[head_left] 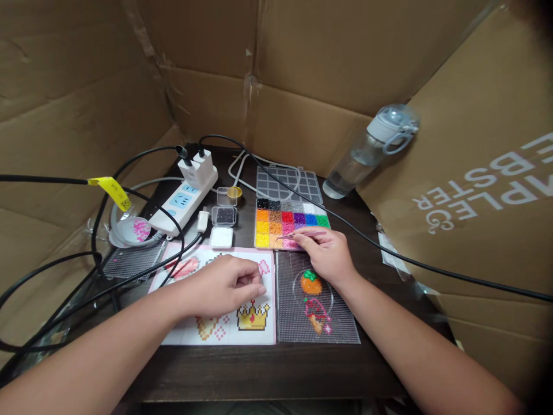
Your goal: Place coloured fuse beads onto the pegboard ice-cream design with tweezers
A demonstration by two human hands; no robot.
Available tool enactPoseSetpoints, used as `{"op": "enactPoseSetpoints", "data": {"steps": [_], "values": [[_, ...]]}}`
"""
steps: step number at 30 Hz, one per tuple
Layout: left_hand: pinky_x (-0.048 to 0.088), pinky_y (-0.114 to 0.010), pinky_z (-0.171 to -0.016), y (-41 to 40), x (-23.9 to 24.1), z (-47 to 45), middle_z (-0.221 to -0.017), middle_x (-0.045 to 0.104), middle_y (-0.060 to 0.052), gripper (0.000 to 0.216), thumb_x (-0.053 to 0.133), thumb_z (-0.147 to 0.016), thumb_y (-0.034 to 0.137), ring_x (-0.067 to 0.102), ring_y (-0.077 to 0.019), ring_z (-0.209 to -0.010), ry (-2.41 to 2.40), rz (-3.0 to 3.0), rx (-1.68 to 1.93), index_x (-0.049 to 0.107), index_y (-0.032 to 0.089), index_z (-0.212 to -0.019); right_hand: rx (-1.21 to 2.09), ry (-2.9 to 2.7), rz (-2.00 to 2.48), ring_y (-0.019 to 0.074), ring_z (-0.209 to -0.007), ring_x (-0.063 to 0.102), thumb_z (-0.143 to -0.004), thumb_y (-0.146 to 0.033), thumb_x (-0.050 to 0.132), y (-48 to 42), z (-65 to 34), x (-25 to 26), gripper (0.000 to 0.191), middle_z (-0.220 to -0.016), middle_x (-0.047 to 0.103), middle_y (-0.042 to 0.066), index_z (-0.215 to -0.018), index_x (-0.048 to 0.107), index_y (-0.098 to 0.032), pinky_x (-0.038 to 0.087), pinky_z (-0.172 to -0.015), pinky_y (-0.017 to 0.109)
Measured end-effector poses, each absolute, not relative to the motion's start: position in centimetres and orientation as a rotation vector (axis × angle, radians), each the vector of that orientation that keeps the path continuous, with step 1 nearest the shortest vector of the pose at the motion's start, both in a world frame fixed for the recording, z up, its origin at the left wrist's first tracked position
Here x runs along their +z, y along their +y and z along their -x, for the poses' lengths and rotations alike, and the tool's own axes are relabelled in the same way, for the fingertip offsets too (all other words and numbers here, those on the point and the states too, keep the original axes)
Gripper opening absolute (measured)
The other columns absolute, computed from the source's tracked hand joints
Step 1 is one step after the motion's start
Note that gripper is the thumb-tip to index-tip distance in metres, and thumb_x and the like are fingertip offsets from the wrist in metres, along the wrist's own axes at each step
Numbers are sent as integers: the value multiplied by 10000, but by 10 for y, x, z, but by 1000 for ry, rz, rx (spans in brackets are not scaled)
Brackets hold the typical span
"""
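Observation:
My right hand [328,253] pinches a pair of pinkish tweezers [311,233], whose bent tip points left over the light orange and pink cells of a bead box [256,222]. Loose beads of many colours fill its compartments. Below that hand lies a clear pegboard [287,325], bearing an orange fruit with a green top [311,283] and a pink, red and tan bead figure [317,317]. My left hand [235,282] rests with curled fingers above a printed pattern sheet [272,334], with nothing visible in its grip. A gold crown picture [253,317] shows beside it.
Cables cross a white power strip [185,199] with plugged-in adapters on the left. Small boxes of black beads [224,217] and white beads [221,237] stand near a white cable plug [203,220]. A water bottle [367,153] stands back right. Cardboard walls [311,46] enclose the table.

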State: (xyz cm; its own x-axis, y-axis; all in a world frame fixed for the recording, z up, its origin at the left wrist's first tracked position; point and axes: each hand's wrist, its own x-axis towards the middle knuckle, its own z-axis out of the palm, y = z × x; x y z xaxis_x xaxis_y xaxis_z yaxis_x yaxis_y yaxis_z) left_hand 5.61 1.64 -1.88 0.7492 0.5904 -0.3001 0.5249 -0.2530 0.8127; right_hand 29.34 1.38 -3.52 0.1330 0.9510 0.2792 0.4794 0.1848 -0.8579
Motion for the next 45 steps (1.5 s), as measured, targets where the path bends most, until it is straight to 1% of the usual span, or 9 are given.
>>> {"op": "enactPoseSetpoints", "data": {"steps": [10,16,23,27,30,35,41,43,45], "values": [[324,-246,-580,16,-19,-56,-646,522,32,259,492,-886,385,451,-117,-619,842,-1895,113,534,190,-721,606,-1472,1463,210,-786,727,-795,-245,688,11,-297,-31,112,-808,775,36,-740,783,-218,585,-819,360],[330,-244,-575,17,-21,-57,-643,518,39,259,504,-876,399,450,-112,-611,852,-1883,92,532,191,-724,737,-1318,1462,193,-712,690,-783,-323,707,8,-300,-34,158,-768,754,56,-757,773,-181,564,-639,318],[323,-245,-569,17,-24,-56,-637,509,38,271,500,-879,407,440,-107,-601,832,-1884,111,531,187,-724,797,-1303,1454,174,-668,632,-773,-368,706,6,-298,-34,216,-708,717,62,-763,771,-162,493,-544,284],[331,-248,-577,17,-26,-55,-641,512,39,269,500,-874,410,443,-107,-605,828,-1881,124,528,188,-725,858,-1209,1417,122,-547,539,-749,-381,730,6,-297,-32,224,-695,711,61,-761,761,-159,412,-465,255],[334,-247,-578,17,-26,-54,-649,519,37,265,502,-870,403,452,-109,-614,840,-1886,130,519,190,-714,956,-1062,1328,64,-454,403,-708,-368,770,4,-299,-25,206,-713,721,61,-735,748,-165,298,-405,229],[331,-241,-565,17,-24,-55,-634,495,42,272,506,-861,411,438,-105,-598,842,-1899,135,506,192,-699,1037,-905,1205,41,-442,324,-652,-344,820,-12,-315,-10,197,-708,717,53,-708,735,-175,187,-393,216],[309,-246,-542,17,-21,-57,-593,456,48,300,511,-846,412,397,-98,-559,862,-1971,129,471,196,-642,1042,-909,1257,44,-401,294,-702,-377,790,-73,-338,-24,186,-718,747,71,-717,745,-196,200,-379,228],[308,-246,-539,17,-21,-58,-590,460,46,295,509,-842,410,399,-97,-555,860,-1977,123,483,197,-641,1048,-912,1280,63,-393,375,-698,-384,798,-98,-344,-33,184,-690,749,69,-717,749,-208,264,-377,230],[308,-245,-536,17,-21,-58,-588,463,46,293,508,-839,416,402,-96,-552,847,-1985,125,494,197,-645,1031,-950,1314,111,-453,536,-691,-387,808,-117,-348,-42,182,-697,757,71,-719,756,-215,404,-430,251]]}}
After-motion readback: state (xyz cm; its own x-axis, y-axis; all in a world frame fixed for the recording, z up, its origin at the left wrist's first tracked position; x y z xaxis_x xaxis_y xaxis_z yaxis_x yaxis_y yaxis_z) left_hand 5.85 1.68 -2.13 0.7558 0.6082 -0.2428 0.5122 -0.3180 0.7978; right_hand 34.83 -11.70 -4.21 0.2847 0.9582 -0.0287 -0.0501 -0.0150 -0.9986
